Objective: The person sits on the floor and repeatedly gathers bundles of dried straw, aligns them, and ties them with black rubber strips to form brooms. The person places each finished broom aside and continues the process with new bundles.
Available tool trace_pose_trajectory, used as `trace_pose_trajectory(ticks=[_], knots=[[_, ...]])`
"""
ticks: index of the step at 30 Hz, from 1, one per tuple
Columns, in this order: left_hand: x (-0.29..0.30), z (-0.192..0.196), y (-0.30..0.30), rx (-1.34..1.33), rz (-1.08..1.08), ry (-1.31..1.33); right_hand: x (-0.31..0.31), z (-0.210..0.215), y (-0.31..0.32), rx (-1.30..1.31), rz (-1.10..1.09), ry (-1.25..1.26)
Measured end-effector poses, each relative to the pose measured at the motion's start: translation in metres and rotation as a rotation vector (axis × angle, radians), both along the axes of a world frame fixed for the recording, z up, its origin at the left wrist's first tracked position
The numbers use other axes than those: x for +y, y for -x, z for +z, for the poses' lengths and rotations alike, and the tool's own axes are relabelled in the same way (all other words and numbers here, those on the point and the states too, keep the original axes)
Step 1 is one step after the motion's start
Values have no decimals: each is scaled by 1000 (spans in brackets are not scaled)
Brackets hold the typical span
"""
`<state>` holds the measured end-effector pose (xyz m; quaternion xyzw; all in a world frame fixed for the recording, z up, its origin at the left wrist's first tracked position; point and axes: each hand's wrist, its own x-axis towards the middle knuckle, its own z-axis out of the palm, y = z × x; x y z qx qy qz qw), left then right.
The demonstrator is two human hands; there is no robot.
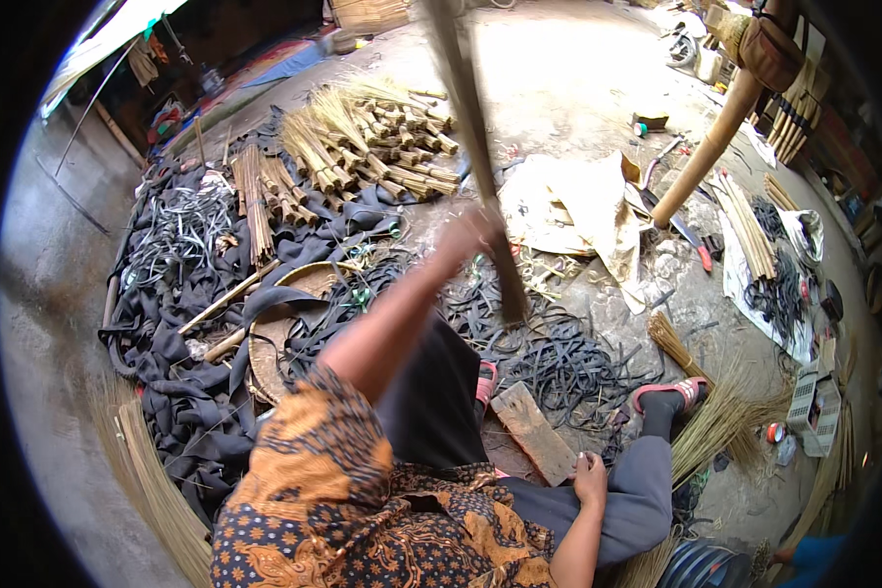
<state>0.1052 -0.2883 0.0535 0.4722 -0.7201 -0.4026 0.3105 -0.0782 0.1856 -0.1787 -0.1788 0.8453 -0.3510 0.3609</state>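
Currently, I have the left grip point(474, 235) closed around a long, stick-like object point(477, 147), which stands steeply tilted in front of me, its lower end above a tangle of dark strips point(568, 358). Both are motion-blurred, so I can't make out what the object is made of. The right grip point(589, 478) is loosely curled near the grey-trousered thigh, just beside the near end of a worn wooden block point(534, 431); I cannot tell whether its fingers hold anything. On the floor to my right, a tied straw bundle point(674, 345) lies by a pink sandal point(678, 393). Farther off, I see a pale sheet point(559, 201) spread out, with a red-handled knife point(704, 257) to its right. Many more bundles point(363, 147) are heaped ahead on the left, beyond a mass of dark sheeting point(181, 392) and a round basket point(265, 353).
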Motion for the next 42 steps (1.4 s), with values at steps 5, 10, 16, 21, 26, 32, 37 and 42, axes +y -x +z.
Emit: trace_pose_trajectory(ticks=[5, 10, 16, 21, 26, 32, 37, 42], knots=[[-181, 124, -158, 617, 673, -133, -10, -1, -1, -60, -60, -64], [-172, 60, -154, 483, 416, -218, -31, 33, -3, 213, 34, 72], [-122, -53, -28, 147, -175, -680, 17, 150, 26, 273, -361, 605], [-99, -118, 48, -587, -646, -436, 129, 175, 60, 584, -900, 620], [-92, -122, 33, -737, -749, -718, 189, 76, 57, 323, -1067, -53], [-86, -101, 6, -617, -494, -644, 145, -10, 56, 377, -767, -584], [-84, -97, -1, -674, -487, -747, 101, -43, 84, 393, -721, -741], [-76, -93, 15, -678, -512, -652, 105, -75, 110, 259, -895, -714]])
